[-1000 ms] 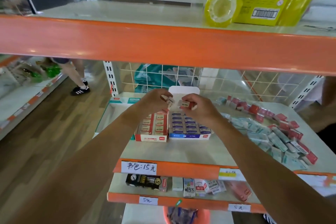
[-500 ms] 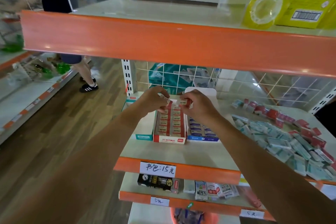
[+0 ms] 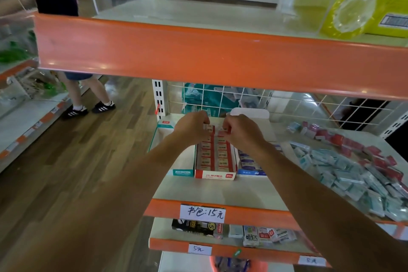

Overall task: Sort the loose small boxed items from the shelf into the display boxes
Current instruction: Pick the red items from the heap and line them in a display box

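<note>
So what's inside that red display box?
Two columns of small red-and-white boxes fill the red display box. Its far end is covered by the left hand and right hand, each pinching one; lower layers are hidden.

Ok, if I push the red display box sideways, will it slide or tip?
The red display box is low and wide, flat on the shelf: probably slides, not tips. Rows of small boxes nearly fill it, so likely heavyish for cardboard. The teal display box and blue display box flank it closely, so a sideways push would probably shove one along.
</note>
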### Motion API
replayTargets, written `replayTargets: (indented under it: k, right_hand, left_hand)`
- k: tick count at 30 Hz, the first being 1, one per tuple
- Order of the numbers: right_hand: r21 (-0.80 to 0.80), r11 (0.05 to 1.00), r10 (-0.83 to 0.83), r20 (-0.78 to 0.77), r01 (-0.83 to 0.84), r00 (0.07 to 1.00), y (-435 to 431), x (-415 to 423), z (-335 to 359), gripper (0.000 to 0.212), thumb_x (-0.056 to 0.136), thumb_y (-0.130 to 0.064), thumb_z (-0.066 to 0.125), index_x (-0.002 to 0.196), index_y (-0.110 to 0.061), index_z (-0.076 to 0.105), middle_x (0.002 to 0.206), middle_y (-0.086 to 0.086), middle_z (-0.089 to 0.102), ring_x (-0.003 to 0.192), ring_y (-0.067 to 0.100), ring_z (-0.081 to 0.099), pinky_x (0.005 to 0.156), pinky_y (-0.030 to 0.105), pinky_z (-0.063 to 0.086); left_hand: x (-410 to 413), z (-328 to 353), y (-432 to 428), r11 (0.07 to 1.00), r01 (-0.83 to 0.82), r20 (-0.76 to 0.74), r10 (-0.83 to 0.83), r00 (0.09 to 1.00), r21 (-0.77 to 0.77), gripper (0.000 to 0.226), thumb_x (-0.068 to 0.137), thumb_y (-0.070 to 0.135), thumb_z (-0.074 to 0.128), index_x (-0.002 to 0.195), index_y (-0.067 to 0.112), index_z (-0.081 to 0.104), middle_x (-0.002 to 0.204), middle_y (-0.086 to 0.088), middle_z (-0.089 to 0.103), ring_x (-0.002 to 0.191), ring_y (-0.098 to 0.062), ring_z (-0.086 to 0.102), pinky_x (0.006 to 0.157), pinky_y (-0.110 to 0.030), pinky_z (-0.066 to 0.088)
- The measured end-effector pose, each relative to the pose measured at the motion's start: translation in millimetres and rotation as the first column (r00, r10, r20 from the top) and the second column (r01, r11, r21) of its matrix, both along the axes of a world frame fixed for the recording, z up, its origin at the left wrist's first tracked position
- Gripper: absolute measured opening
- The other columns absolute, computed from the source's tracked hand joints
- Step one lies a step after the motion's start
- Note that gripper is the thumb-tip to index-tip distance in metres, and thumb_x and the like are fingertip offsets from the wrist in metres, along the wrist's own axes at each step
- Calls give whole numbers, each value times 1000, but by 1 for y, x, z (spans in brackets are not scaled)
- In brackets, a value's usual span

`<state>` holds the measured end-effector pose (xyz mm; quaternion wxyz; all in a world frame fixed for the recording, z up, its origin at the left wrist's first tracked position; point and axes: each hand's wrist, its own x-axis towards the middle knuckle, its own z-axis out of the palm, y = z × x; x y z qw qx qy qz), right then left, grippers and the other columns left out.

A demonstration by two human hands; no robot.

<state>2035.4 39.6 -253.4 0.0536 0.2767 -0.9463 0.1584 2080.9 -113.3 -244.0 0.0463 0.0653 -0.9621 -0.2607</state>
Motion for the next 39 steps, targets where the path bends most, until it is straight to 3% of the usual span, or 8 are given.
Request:
replayTargets:
  k: [3, 7, 12, 15, 19, 23, 29, 39]
  right_hand:
    - [97, 995, 10, -12, -9, 1000, -2, -2, 2, 18, 87, -34, 68, 96, -19, 63, 93, 1, 68, 79, 19, 63, 75, 32, 54]
    - [192, 981, 17, -28, -11, 999, -6, -7, 6, 16, 88, -32, 66, 97, -19, 61, 94, 0, 67, 79, 19, 60, 72, 31, 51]
    - [258, 966, 11, -57, 3, 998, -13, -10, 4, 16, 88, -30, 66, 97, -18, 61, 91, 1, 64, 73, 17, 53, 67, 27, 45]
    - [270, 963, 30, -88, -5, 996, -15, -12, 1, 19, 87, -28, 68, 101, -15, 64, 96, 3, 63, 80, 20, 58, 70, 30, 47]
    - [302, 953, 32, -112, 4, 993, -16, -18, 1, 16, 87, -23, 67, 100, -16, 66, 99, 4, 60, 92, 23, 57, 78, 37, 49]
    - [298, 954, 10, -61, 9, 998, -13, -20, 0, 22, 87, -27, 64, 106, -16, 66, 107, 4, 56, 98, 23, 53, 84, 40, 49]
    - [309, 951, 17, -34, -6, 999, -10, -24, 8, 20, 88, -21, 62, 107, -14, 64, 108, 5, 60, 99, 25, 54, 77, 36, 44]
    - [325, 946, -4, -46, 19, 999, -13, -21, 7, 21, 90, -24, 62, 109, -16, 64, 105, 6, 62, 99, 25, 54, 79, 36, 44]
  left_hand:
    - [-5, -9, -1, 994, 6, -42, -11, 999, -113, 17, 85, 26, 68, 97, 20, 58, 93, 1, 61, 81, -17, 60, 64, -25, 48]
    - [-11, -20, -6, 966, 35, -101, -63, 993, -255, 22, 84, 30, 69, 105, 23, 65, 108, 3, 60, 104, -17, 49, 87, -31, 48]
    - [-15, -19, -12, 903, 35, -60, -68, 996, -428, 30, 91, 40, 58, 116, 26, 66, 111, 2, 57, 106, -18, 45, 89, -31, 44]
    - [-16, -22, -9, 852, 62, -36, -94, 995, -519, 30, 92, 40, 57, 116, 24, 65, 111, 1, 55, 105, -18, 44, 89, -31, 43]
    - [-16, -27, -2, 884, 81, -51, -118, 992, -461, 24, 92, 32, 59, 110, 17, 63, 109, -2, 55, 104, -18, 46, 89, -32, 43]
    - [-15, -29, -1, 918, 69, -81, -109, 991, -390, 27, 92, 26, 58, 117, 16, 55, 114, -4, 52, 106, -20, 45, 88, -34, 45]
    - [-19, -35, -4, 879, 40, -95, -97, 991, -476, 31, 91, 35, 57, 118, 19, 54, 119, -2, 50, 110, -21, 43, 93, -35, 42]
    - [-19, -31, 0, 910, 21, -80, -59, 995, -415, 25, 92, 34, 57, 112, 19, 56, 111, 0, 56, 104, -18, 44, 90, -32, 41]
